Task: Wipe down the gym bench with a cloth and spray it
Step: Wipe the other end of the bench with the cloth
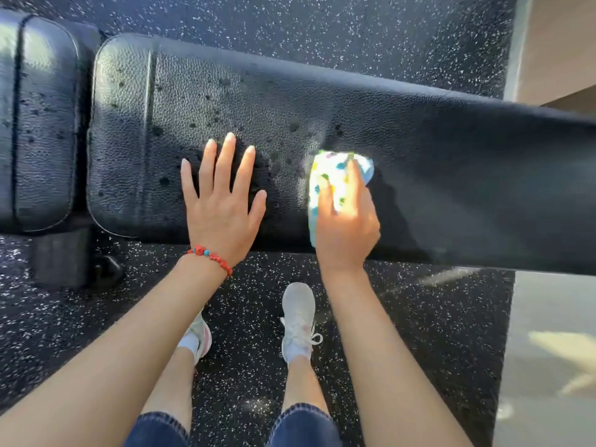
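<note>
A black padded gym bench [435,162] runs across the view, its long pad speckled with dark wet spray drops on the left half. My left hand [222,201] lies flat on the pad with fingers spread, a red bead bracelet at the wrist. My right hand [346,217] presses a white cloth with coloured spots [335,175] onto the pad to the right of it, fingers closed over the cloth. The pad right of the cloth looks darker and smoother. No spray bottle is in view.
A second, shorter seat pad [42,124] adjoins on the left, also spotted with drops. The bench's base [64,259] stands on black speckled rubber flooring [419,333]. My white shoes [298,321] stand below the bench edge. A pale floor strip [548,366] borders the mat at right.
</note>
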Tool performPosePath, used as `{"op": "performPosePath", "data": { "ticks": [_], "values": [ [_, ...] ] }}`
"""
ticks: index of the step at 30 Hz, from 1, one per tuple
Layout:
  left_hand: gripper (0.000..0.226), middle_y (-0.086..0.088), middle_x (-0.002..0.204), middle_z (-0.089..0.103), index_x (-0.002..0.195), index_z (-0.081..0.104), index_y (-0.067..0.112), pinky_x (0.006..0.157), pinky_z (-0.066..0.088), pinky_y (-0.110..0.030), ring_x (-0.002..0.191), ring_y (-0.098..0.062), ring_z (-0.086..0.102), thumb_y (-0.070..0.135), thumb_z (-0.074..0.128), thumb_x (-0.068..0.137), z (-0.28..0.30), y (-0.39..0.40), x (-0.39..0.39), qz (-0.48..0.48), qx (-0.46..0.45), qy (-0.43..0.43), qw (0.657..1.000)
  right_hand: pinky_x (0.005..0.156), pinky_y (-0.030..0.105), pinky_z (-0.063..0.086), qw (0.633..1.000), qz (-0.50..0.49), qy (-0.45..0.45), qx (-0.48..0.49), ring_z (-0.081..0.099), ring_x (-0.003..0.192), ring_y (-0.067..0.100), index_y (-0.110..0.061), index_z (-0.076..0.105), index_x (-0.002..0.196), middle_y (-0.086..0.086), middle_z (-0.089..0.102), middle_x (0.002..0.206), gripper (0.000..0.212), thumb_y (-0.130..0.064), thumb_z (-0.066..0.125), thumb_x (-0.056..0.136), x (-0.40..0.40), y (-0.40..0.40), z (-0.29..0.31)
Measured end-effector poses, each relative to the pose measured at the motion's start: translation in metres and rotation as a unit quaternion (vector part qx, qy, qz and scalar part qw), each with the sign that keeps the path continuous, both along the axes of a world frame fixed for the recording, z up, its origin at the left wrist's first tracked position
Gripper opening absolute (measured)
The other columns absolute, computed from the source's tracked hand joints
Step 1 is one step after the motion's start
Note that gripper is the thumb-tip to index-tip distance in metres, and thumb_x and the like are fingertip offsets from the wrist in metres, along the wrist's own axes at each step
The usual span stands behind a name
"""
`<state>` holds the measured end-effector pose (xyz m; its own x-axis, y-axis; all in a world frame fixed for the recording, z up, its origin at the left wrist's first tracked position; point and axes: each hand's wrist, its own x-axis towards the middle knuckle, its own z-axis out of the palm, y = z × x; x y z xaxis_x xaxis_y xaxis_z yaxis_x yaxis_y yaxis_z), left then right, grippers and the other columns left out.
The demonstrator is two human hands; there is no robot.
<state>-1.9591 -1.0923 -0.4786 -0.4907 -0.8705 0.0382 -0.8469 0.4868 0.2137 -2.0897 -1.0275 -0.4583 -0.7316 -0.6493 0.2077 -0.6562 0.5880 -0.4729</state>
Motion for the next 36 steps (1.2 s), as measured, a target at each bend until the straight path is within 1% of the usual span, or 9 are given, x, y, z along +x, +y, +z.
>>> {"op": "performPosePath", "data": {
  "ticks": [4,7,11,16,21,27,29,33,36],
  "values": [
    [0.051,-0.017,0.146,0.035,0.137,0.042,0.010,0.109,0.018,-0.057,0.135,-0.035,0.030,0.033,0.041,0.092,0.004,-0.003,0.008,-0.014,0.012,0.018,1.000,0.050,0.026,0.049,0.992,0.108,0.046,0.035,0.061,0.057,0.019,-0.005,0.066,0.109,0.006,0.066,0.071,0.038,-0.034,0.051,0.090,0.014,-0.008,0.000],
    [0.051,-0.016,0.146,0.035,0.138,0.042,0.011,0.109,0.016,-0.057,0.135,-0.035,0.029,0.034,0.040,0.092,0.005,-0.009,0.023,-0.008,0.004,0.009,1.000,0.051,0.025,0.048,0.979,0.133,0.129,0.086,0.060,0.056,0.020,-0.009,0.072,0.093,0.009,0.072,0.088,0.024,-0.025,0.054,0.092,-0.016,0.016,-0.005],
    [0.050,-0.017,0.146,0.036,0.137,0.042,0.011,0.109,0.014,-0.058,0.135,-0.036,0.029,0.033,0.041,0.092,0.006,-0.024,0.044,0.021,-0.006,-0.001,1.000,0.073,0.034,0.048,0.994,-0.085,-0.055,0.044,0.064,0.086,0.035,-0.003,0.058,0.120,0.021,0.067,0.102,0.036,-0.021,0.059,0.089,-0.049,0.045,0.006],
    [0.051,-0.015,0.148,0.032,0.140,0.039,0.013,0.109,0.014,-0.060,0.137,-0.035,0.026,0.034,0.039,0.093,0.000,-0.037,0.057,0.025,-0.005,-0.014,1.000,0.079,0.026,0.035,0.983,-0.166,-0.078,0.032,0.059,0.098,0.034,-0.006,0.053,0.126,0.019,0.064,0.112,0.045,-0.028,0.053,0.087,-0.026,0.029,0.011],
    [0.051,-0.013,0.149,0.032,0.141,0.037,0.015,0.109,0.015,-0.058,0.137,-0.034,0.025,0.034,0.039,0.093,-0.004,-0.036,0.057,0.027,-0.012,-0.021,0.999,0.053,0.028,0.045,0.999,-0.014,0.004,0.036,0.063,0.062,0.024,-0.005,0.066,0.108,0.009,0.067,0.073,0.037,-0.029,0.058,0.082,0.036,-0.029,0.004],
    [0.051,-0.014,0.148,0.032,0.140,0.038,0.014,0.109,0.015,-0.059,0.137,-0.035,0.026,0.034,0.041,0.093,-0.001,-0.038,0.057,0.024,-0.008,-0.017,1.000,0.052,0.029,0.050,0.971,0.199,0.108,0.078,0.063,0.063,0.023,-0.004,0.066,0.109,0.009,0.070,0.079,0.034,-0.030,0.050,0.093,0.010,-0.037,-0.004],
    [0.052,-0.015,0.147,0.034,0.139,0.041,0.012,0.108,0.016,-0.059,0.136,-0.035,0.027,0.033,0.042,0.091,0.002,-0.038,0.058,0.021,-0.001,-0.001,1.000,0.056,0.034,0.051,0.981,0.161,0.080,0.066,0.065,0.072,0.030,-0.004,0.063,0.113,0.016,0.069,0.087,0.033,-0.027,0.058,0.090,-0.021,-0.036,-0.002],
    [0.052,-0.017,0.146,0.035,0.137,0.042,0.011,0.108,0.017,-0.059,0.135,-0.036,0.029,0.032,0.043,0.090,0.005,-0.048,0.067,0.023,0.001,0.010,1.000,0.074,0.039,0.038,0.997,-0.044,-0.018,0.062,0.058,0.095,0.038,-0.013,0.052,0.128,0.019,0.064,0.105,0.043,-0.034,0.053,0.091,-0.066,-0.051,0.006],
    [0.052,-0.017,0.147,0.033,0.139,0.040,0.011,0.108,0.015,-0.058,0.136,-0.037,0.027,0.033,0.042,0.091,0.002,-0.064,0.077,0.045,-0.003,0.003,0.999,0.072,0.038,0.034,0.993,-0.087,-0.030,0.068,0.056,0.095,0.036,-0.017,0.050,0.129,0.016,0.064,0.105,0.043,-0.036,0.052,0.091,-0.051,-0.062,0.008]
  ]
}}
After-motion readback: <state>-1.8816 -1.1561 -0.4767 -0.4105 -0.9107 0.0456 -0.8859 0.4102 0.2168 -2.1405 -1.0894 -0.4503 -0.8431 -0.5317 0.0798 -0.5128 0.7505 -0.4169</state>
